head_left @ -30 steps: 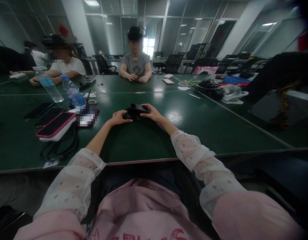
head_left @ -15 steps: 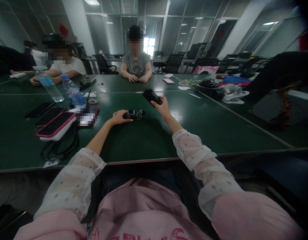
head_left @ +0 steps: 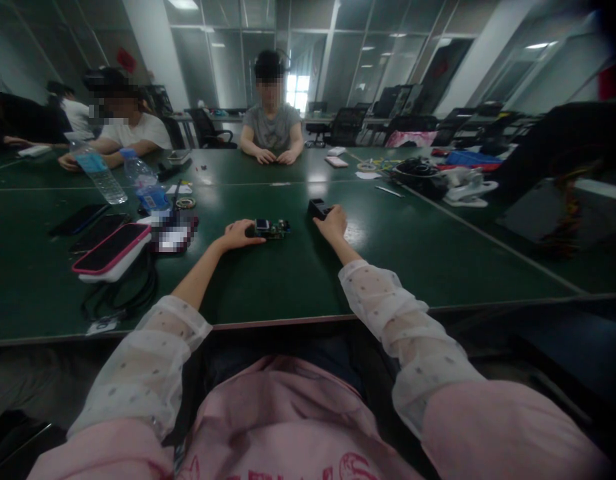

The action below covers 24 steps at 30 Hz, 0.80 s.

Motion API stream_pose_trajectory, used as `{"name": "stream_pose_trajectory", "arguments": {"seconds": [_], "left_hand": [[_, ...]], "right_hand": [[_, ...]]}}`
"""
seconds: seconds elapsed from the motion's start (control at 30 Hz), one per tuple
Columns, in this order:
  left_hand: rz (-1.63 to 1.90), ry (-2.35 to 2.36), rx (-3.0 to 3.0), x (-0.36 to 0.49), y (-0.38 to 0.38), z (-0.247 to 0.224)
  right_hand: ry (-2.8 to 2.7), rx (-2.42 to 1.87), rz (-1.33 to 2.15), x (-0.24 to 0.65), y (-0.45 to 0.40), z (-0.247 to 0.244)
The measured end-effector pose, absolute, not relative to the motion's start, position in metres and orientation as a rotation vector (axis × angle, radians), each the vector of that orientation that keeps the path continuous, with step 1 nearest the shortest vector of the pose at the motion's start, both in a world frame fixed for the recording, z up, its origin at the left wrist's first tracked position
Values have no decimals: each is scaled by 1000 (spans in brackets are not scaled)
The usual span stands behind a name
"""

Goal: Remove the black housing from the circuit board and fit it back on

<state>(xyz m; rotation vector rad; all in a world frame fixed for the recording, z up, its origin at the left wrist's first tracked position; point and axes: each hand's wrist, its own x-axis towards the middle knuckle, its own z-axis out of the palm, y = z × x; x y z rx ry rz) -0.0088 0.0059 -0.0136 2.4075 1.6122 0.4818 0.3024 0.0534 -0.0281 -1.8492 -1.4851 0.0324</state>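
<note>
A green circuit board (head_left: pixel 274 229) with a small screen at its left part is held by my left hand (head_left: pixel 238 235), whose thumb and fingers grip its left end, low over the table. To the right of the board, my right hand (head_left: pixel 334 223) is closed on a black box-like case (head_left: pixel 318 207). The case is at or just above the green tabletop (head_left: pixel 288 280), and its near right part is covered by my fingers. The board and the case are apart.
On the left lie a pink-edged phone (head_left: pixel 113 249), dark phones (head_left: pixel 81 219), cables, and two bottles (head_left: pixel 151 190). A person (head_left: pixel 272 130) sits across the table, another (head_left: pixel 133 130) at the back left. Cables and a white device (head_left: pixel 471 188) lie at the right.
My right hand has moved slightly right and down with the black case, which has turned and is now lower. My left hand and the board have stayed in place.
</note>
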Motion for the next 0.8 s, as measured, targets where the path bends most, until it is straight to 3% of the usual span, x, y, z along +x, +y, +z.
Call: {"name": "stream_pose_trajectory", "arguments": {"seconds": [0.8], "left_hand": [[476, 1610, 2413, -9, 5, -13]], "right_hand": [[-1490, -1832, -98, 297, 50, -27]]}}
